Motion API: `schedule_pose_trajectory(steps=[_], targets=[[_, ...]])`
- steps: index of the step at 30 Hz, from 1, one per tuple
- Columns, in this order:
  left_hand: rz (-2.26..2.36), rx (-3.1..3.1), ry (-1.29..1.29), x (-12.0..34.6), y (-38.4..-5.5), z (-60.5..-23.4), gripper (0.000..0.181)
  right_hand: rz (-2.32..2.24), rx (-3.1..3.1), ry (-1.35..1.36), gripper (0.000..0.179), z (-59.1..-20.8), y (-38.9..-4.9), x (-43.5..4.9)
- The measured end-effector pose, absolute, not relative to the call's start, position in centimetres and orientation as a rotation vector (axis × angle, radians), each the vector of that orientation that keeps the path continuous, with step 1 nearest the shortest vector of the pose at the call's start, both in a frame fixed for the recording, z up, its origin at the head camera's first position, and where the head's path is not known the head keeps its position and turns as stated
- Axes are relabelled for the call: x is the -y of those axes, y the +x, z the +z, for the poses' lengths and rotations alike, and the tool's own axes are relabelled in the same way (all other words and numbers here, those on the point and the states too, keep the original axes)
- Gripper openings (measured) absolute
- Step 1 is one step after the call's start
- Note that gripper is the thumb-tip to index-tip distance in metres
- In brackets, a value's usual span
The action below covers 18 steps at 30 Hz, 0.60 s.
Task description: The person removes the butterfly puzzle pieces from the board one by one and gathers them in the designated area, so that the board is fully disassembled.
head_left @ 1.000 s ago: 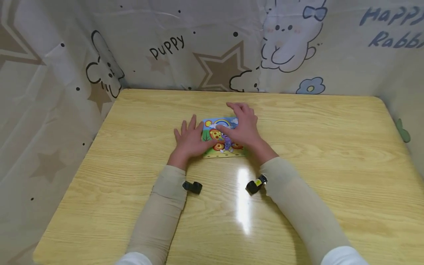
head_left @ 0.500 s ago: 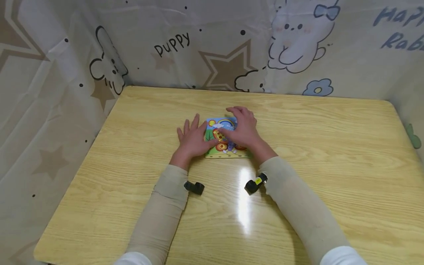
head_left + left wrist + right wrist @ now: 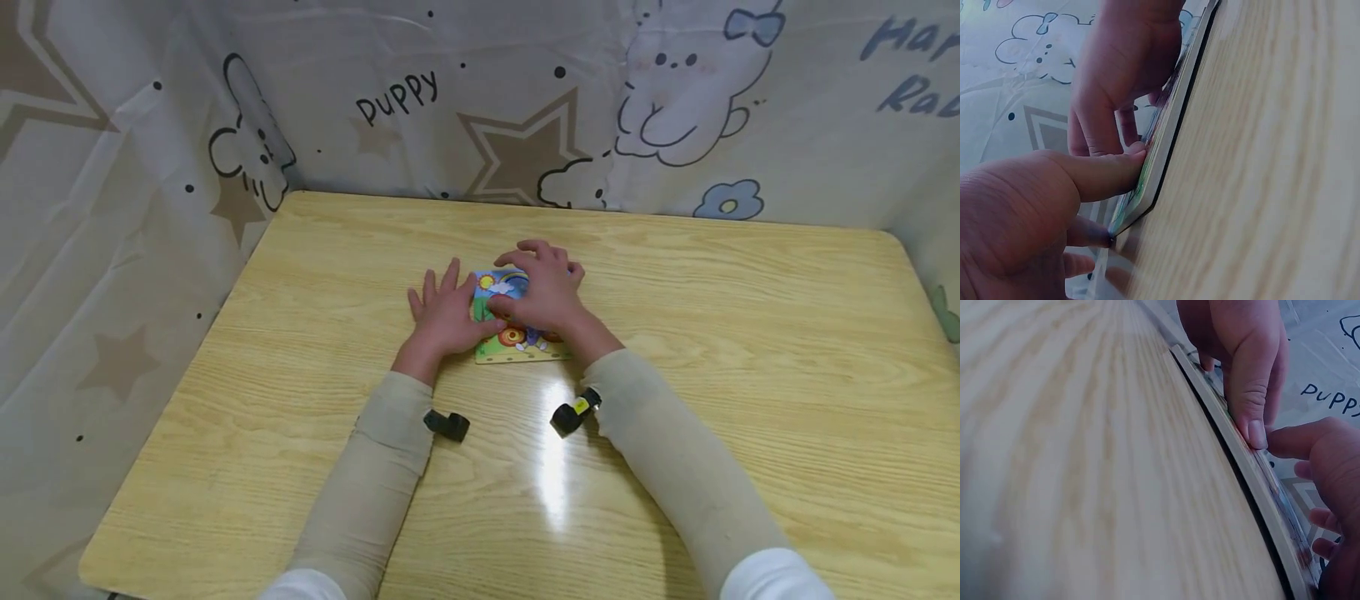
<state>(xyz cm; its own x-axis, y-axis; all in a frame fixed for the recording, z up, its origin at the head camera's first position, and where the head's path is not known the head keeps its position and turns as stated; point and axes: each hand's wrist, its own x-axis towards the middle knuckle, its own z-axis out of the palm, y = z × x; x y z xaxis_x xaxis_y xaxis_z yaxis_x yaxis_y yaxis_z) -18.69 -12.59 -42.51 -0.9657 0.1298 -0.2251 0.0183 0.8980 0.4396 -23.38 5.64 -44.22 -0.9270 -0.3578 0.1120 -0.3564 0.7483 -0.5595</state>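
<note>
A thin board with a colourful cartoon picture lies flat on the table, printed with a sun, a rainbow and round red-and-yellow shapes. My left hand is at its left side, fingers spread on and beyond the edge. In the left wrist view its thumb presses on the top face, near the corner of the board. My right hand arches over the board's right part, fingers loosely bent, thumb near the left thumb. No piece shows between its fingers. That hand covers much of the picture's right side.
The wood-grain table carries a bright light reflection in front of the board. Small black cameras sit on both wrists. A printed cloth hangs behind the table and along its sides.
The view has turned slightly left, so everything sits farther right in the picture. My right fingers have bent a little, the forefinger shifting leftward over the board. The left hand keeps its place.
</note>
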Motion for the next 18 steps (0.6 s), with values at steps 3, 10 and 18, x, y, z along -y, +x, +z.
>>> schedule_pose_trajectory(steps=[3, 10, 18], targets=[[0.642, -2.809, 0.11, 12.64, -18.65, -42.44, 0.092, -0.922, -2.925, -0.626, 0.054, -44.18, -23.38, -5.58], [0.636, -2.789, 0.118, 12.65, -18.7, -42.28, 0.087, -0.908, -2.863, -0.66, 0.052, -44.08, -23.52, -6.04], [0.68, -2.803, 0.192, 12.91, -18.61, -42.52, 0.085, -0.929, -2.843, -0.642, 0.049, -44.19, -23.63, -6.17]])
